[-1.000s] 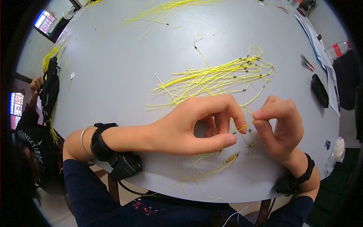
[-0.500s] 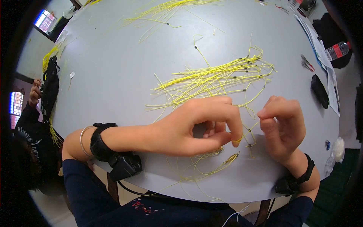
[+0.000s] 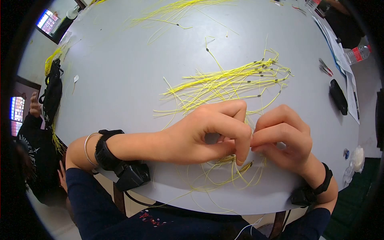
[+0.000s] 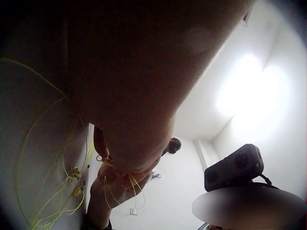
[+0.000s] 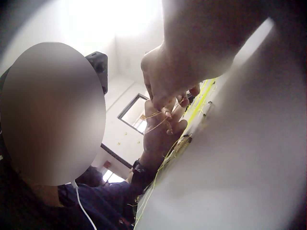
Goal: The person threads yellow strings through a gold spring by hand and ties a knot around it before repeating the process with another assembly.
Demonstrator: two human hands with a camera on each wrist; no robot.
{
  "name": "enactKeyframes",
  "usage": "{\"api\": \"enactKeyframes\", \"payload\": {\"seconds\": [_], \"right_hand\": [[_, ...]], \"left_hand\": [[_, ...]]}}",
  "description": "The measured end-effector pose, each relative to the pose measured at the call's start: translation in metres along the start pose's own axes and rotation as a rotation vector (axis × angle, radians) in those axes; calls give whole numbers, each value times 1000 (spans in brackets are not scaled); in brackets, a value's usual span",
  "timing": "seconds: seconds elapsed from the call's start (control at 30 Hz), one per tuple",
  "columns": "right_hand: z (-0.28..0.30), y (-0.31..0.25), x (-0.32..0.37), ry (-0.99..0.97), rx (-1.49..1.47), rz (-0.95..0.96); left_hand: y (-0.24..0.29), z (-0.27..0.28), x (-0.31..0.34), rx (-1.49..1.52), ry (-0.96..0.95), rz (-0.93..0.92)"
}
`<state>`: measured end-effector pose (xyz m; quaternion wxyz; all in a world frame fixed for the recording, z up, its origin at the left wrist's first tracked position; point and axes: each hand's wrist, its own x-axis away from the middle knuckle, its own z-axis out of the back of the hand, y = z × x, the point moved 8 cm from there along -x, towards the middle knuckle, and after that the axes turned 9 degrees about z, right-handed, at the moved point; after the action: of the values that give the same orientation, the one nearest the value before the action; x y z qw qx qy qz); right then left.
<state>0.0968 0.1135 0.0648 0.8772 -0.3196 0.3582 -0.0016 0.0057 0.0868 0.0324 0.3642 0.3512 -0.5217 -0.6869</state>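
Note:
Fingertips of both hands meet low over the table's near side. The left hand (image 3: 214,134) pinches a small brass coil spring (image 5: 169,126), with thin yellow wire (image 5: 152,115) looped about its fingers. In the left wrist view the spring's ring end (image 4: 100,158) sticks out between the hands. Against the left fingertips, the right hand (image 3: 290,138) pinches the yellow wire with its thumb and forefinger; its fingertips are partly hidden. Just below the hands on the table lie two more coil springs, one (image 3: 245,166) beside the other (image 3: 227,159), with loose yellow wires trailing from them.
A bundle of yellow wires (image 3: 224,82) with small dark sleeves lies beyond the hands, and another bundle (image 3: 184,9) farther back. Along the right are snips (image 3: 325,67), a black case (image 3: 338,97), papers (image 3: 347,76) and a bottle (image 3: 357,54). Another person sits at left.
The right hand first drew away from the wire at the left fingers, then came back left to meet the left fingertips. The left fingers have curled further and tilted downward.

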Motion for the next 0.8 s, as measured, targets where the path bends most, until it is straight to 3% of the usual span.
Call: {"api": "enactKeyframes", "payload": {"seconds": [0.33, 0.43, 0.67, 0.8], "right_hand": [[-11, 12, 7, -112, -16, -146], [-7, 10, 5, -18, -80, -169], [-10, 4, 4, -118, -23, -57], [-5, 20, 10, -74, 46, -265]], "left_hand": [[-2, -3, 0, 15, -33, 22], [0, -3, 0, 9, -37, 32], [-1, -5, 1, 7, -48, 21], [-1, -3, 0, -7, -22, -1]]}}
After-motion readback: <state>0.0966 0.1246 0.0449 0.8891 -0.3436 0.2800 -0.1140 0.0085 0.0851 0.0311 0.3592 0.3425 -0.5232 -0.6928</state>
